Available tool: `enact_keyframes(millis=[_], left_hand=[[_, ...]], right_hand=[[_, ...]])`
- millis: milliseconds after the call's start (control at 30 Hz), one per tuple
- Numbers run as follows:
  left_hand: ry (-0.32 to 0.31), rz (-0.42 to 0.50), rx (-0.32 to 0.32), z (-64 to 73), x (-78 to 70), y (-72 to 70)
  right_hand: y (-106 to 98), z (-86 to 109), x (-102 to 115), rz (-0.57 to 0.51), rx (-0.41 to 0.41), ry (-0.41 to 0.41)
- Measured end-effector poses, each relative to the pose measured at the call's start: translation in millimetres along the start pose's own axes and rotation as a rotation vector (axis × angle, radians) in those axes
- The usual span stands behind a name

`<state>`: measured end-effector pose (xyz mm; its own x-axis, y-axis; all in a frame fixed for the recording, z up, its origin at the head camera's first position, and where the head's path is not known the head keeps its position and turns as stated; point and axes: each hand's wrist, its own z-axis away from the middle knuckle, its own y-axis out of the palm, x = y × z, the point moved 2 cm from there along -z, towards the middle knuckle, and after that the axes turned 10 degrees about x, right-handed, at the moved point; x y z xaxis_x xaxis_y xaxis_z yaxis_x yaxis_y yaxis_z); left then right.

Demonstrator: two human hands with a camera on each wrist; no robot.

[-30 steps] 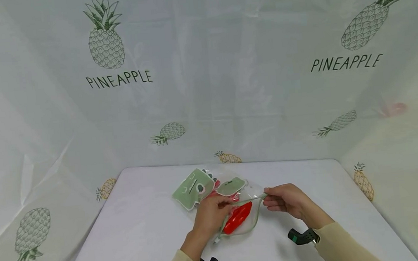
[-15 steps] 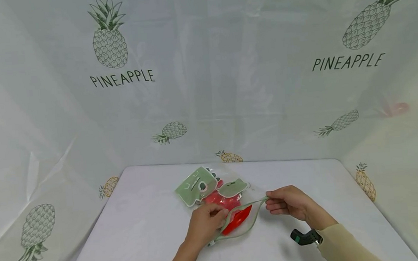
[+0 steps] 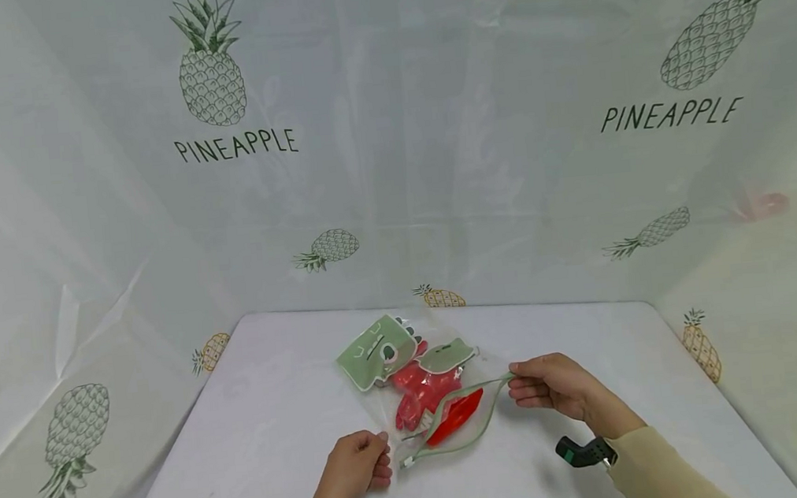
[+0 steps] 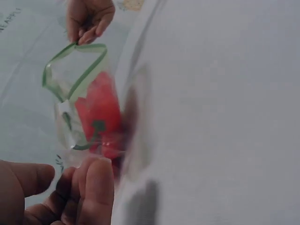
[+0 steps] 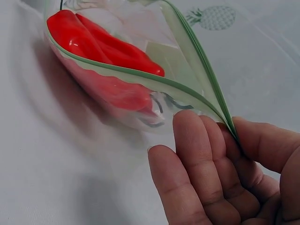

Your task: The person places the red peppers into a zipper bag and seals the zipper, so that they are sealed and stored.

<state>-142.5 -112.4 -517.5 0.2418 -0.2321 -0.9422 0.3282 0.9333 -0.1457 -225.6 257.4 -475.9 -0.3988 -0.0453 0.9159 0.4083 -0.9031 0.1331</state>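
A clear zip bag [image 3: 429, 373] with a green rim and a green cartoon dinosaur print lies on the white table, its mouth spread toward me. Inside the mouth sits a glossy red thing [image 5: 101, 44], pepper-like in shape; more red things [image 3: 428, 389] show through the plastic. My right hand [image 3: 556, 385] pinches the right corner of the green rim between thumb and index finger. Just left of the bag's mouth is my left hand [image 3: 356, 466], fingers loosely curled. In the left wrist view, that hand's thumb [image 4: 35, 178] stands apart from its fingers, with nothing between them.
The white table [image 3: 262, 395] is bounded at the back and sides by a pale curtain [image 3: 391, 163] printed with pineapples. A dark wrist camera [image 3: 583, 452] sits at the right wrist.
My left hand has let go of the bag's rim and moved left and toward me. My right hand keeps its hold on the corner, and more red shows in the bag.
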Motion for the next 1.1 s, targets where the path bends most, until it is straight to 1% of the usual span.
enact_keyframes(millis=[100, 200, 267, 367, 433, 500, 633, 767, 867, 933, 1100], left_hand=[[-0.09, 0.147, 0.077, 5.1, 10.0, 5.2], [-0.159, 0.302, 0.159, 9.0, 18.1, 11.8], [-0.192, 0.393, 0.196, 11.2, 21.4, 15.1], [-0.205, 0.489, 0.232, 12.9, 24.0, 17.6], [-0.206, 0.534, 0.25, 13.5, 24.2, 18.1], [-0.192, 0.56, 0.265, 14.4, 23.5, 18.5], [-0.148, 0.583, 0.259, 14.8, 21.9, 17.4], [-0.108, 0.573, 0.232, 10.5, 19.0, 13.0], [-0.073, 0.512, 0.219, 5.7, 15.4, 7.2], [-0.046, 0.448, 0.202, 1.5, 12.0, 2.6], [0.023, 0.3, 0.133, -12.6, -3.2, -8.9]], right_hand=[[-0.1, 0.0, 0.4, -0.01, -0.005, 0.005], [-0.6, 1.0, 1.4, -0.013, 0.002, -0.001], [-0.8, 1.8, 1.9, -0.017, 0.003, -0.001], [-1.5, 2.7, 1.5, -0.02, 0.004, -0.003], [-1.7, 3.1, 0.9, -0.02, 0.002, -0.002], [-1.8, 3.7, 0.3, -0.018, -0.002, -0.002], [-0.9, 6.6, -0.5, -0.005, -0.008, 0.0], [-0.9, 15.9, -3.7, 0.051, -0.03, -0.003], [-0.7, 27.7, -10.0, 0.101, -0.052, -0.011], [0.3, 36.1, -16.4, 0.122, -0.062, -0.014], [6.2, 52.4, -33.9, 0.139, -0.086, -0.022]])
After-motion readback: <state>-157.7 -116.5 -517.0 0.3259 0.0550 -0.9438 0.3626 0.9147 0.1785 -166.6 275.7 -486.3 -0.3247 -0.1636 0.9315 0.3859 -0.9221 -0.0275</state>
